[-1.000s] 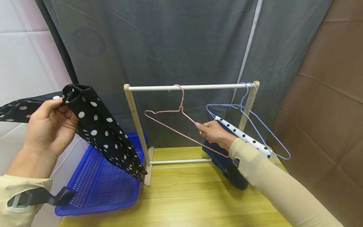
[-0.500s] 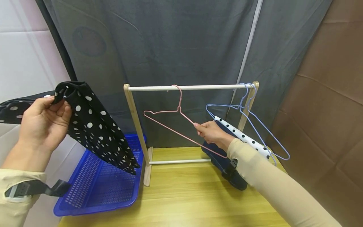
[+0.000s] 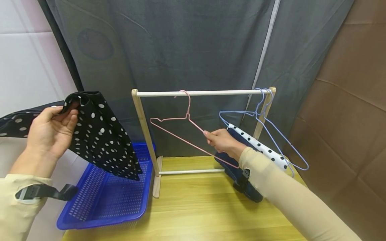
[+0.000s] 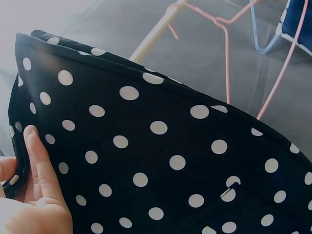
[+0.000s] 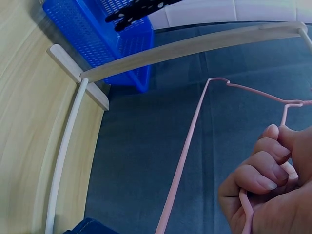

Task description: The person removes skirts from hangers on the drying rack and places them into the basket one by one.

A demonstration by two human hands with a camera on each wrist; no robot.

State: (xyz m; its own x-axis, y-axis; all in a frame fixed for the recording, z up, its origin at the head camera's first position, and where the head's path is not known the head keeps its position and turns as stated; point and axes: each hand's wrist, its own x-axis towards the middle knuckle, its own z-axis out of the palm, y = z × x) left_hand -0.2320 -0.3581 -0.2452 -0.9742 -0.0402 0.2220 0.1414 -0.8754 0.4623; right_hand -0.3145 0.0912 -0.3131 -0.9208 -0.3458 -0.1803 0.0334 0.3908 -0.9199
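My left hand (image 3: pixel 51 129) holds up a black cloth with white polka dots (image 3: pixel 102 140) above the blue basket (image 3: pixel 108 197); its fingers (image 4: pixel 41 168) pinch the cloth's edge. My right hand (image 3: pixel 221 140) grips the sloping arm of a pink wire hanger (image 3: pixel 184 132) whose hook rests on the white top rail (image 3: pixel 196 93) of a small wooden rack. In the right wrist view the fingers (image 5: pixel 258 170) curl round the pink hanger (image 5: pixel 190 141).
Two blue wire hangers (image 3: pixel 265 130) hang at the rail's right end, one carrying a white dotted cloth (image 3: pixel 259 145) over a dark blue garment (image 3: pixel 241 175). The rack stands on a yellow wooden table (image 3: pixel 196 207). A grey curtain (image 3: pixel 193 43) hangs behind.
The pink hanger has slid a little to the left along the rail with my right hand. My left hand shifted slightly while holding the dotted cloth, which now hangs more bunched over the basket.
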